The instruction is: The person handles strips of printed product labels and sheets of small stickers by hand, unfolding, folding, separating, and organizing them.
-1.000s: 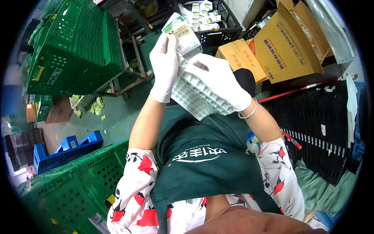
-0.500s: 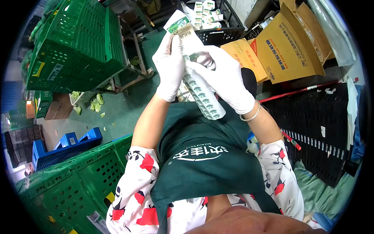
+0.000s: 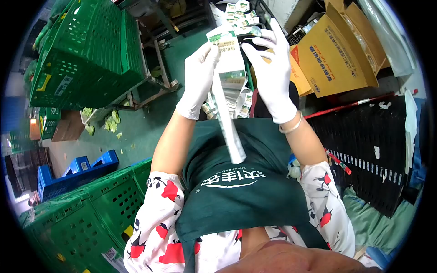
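My gloved left hand (image 3: 199, 77) is closed, pinching a strip of printed labels (image 3: 228, 52) between thumb and fingers. The strip is white with green pictures and dark lettering. Its upper end stands above my fingertips, and a narrow folded or edge-on length hangs down in front of the apron. To the right, my gloved right hand (image 3: 274, 75) has its fingers stretched out and spread, apart from the strip's near side. Beyond its fingertips lie several similar printed pieces (image 3: 239, 11) in a black crate (image 3: 260, 10). More printed pieces (image 3: 245, 107) show low between my hands.
Green crates (image 3: 82, 54) stand at the upper left by a metal frame, with others (image 3: 109, 195) at the lower left. Yellow cardboard boxes (image 3: 337, 59) are at the upper right. Black crates (image 3: 364, 145) and a red pole (image 3: 350, 105) lie at the right. Leaf scraps (image 3: 111, 120) litter the floor.
My right hand has let go of the strip and moved up and right, its fingers opening. The strip's hanging part has turned edge-on and swung lower. My left hand has shifted slightly right.
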`<state>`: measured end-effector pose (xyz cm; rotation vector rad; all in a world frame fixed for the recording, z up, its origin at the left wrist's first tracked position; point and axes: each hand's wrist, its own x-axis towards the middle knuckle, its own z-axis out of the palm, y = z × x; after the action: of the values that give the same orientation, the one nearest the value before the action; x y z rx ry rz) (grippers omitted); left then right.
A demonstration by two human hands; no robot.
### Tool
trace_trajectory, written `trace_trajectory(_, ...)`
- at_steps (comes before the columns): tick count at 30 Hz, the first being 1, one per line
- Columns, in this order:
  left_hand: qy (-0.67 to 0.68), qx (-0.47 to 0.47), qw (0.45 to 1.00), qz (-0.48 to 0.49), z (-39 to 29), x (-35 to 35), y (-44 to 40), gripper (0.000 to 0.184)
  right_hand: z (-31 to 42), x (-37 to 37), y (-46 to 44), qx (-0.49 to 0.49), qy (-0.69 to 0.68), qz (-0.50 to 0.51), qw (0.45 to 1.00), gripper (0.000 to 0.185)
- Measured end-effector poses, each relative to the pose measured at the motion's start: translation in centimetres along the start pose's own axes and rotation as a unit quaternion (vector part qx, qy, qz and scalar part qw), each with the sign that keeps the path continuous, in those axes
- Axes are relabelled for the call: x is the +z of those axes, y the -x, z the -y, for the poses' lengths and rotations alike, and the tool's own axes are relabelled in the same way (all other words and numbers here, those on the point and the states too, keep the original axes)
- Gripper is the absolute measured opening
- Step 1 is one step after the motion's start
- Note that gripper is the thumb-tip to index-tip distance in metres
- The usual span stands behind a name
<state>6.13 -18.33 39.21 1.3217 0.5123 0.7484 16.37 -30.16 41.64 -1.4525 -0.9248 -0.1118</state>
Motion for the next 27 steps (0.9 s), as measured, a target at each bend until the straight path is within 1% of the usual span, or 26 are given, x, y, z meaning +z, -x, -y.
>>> trace_trajectory(1,-0.004,-0.009,1.000,0.016,-0.6,0.5,0.3,0.025,-0.9,0.0,-0.8,0.045,-0.023,0.008,0.999,0.061)
trace_trajectory(2,-0.030,-0.012,0.998,0.049,-0.3,0.3,0.4,0.024,-1.4,-0.2,-1.2,0.039,0.022,0.042,0.998,0.065)
trace_trajectory(4,-0.064,-0.032,0.992,0.101,-0.5,0.0,0.4,0.021,-3.1,0.2,-1.6,0.061,-0.020,0.069,0.996,0.078)
trace_trajectory(5,-0.070,-0.044,0.992,0.095,-0.7,-0.1,0.6,0.026,-3.5,0.0,-1.2,0.075,-0.067,0.083,0.992,0.075)
trace_trajectory(7,0.010,-0.162,0.978,0.130,-0.8,-2.5,-0.5,0.037,-2.1,-0.2,-0.5,0.101,-0.165,0.114,0.975,0.069)
trace_trajectory(8,0.103,-0.210,0.969,0.075,0.3,-2.2,-0.8,0.044,-1.2,-0.3,0.0,0.129,-0.192,0.138,0.963,0.067)
trace_trajectory(9,0.157,-0.251,0.950,0.096,-0.4,-2.3,-0.8,0.040,-0.3,-0.6,0.4,0.157,-0.218,0.161,0.950,0.065)
trace_trajectory(10,0.147,-0.216,0.959,0.109,0.0,-2.4,-0.9,0.038,0.3,-1.0,0.8,0.179,-0.233,0.185,0.938,0.061)
trace_trajectory(12,0.132,-0.139,0.971,0.140,0.8,-2.4,-1.4,0.037,-0.1,-1.3,1.0,0.152,-0.187,0.185,0.953,0.053)
trace_trajectory(13,0.111,-0.135,0.977,0.125,1.0,-2.4,-1.4,0.036,-0.5,-1.7,1.2,0.138,-0.163,0.183,0.960,0.050)
trace_trajectory(15,0.070,-0.128,0.985,0.096,0.8,-1.9,-1.0,0.035,-1.4,-2.7,0.4,0.143,-0.052,0.146,0.978,0.032)
trace_trajectory(17,-0.017,-0.081,0.990,0.116,0.5,-1.4,-0.6,0.032,-1.6,-3.0,-0.5,0.166,-0.037,0.125,0.977,0.033)
trace_trajectory(18,-0.017,-0.068,0.989,0.129,0.7,-1.2,-0.4,0.032,-1.9,-3.0,-0.6,0.167,-0.039,0.121,0.978,0.032)
trace_trajectory(19,-0.017,-0.056,0.988,0.141,0.9,-1.0,-0.2,0.031,-1.8,-2.8,-0.6,0.143,-0.011,0.123,0.982,0.035)
trace_trajectory(21,-0.034,-0.068,0.985,0.155,1.0,-1.0,0.1,0.030,-1.5,-2.0,-0.6,0.094,0.046,0.125,0.987,0.041)
trace_trajectory(22,-0.039,-0.071,0.984,0.160,0.9,-0.9,0.3,0.029,-1.8,-1.4,-0.6,0.113,0.039,0.129,0.984,0.047)
trace_trajectory(23,-0.043,-0.073,0.983,0.165,0.9,-0.8,0.4,0.029,-2.4,-1.0,-0.5,0.094,0.058,0.126,0.986,0.052)
trace_trajectory(24,-0.073,-0.055,0.983,0.161,0.8,-0.7,0.4,0.029,-3.0,-0.8,-0.4,0.023,0.128,0.103,0.986,0.056)
trace_trajectory(25,-0.062,-0.067,0.983,0.160,0.6,-0.7,0.5,0.029,-3.4,-0.7,-0.3,-0.048,0.196,0.080,0.976,0.060)
trace_trajectory(27,-0.040,-0.091,0.983,0.155,-0.2,-0.7,1.0,0.028,-3.5,-0.8,-0.3,0.010,0.179,0.052,0.982,0.066)
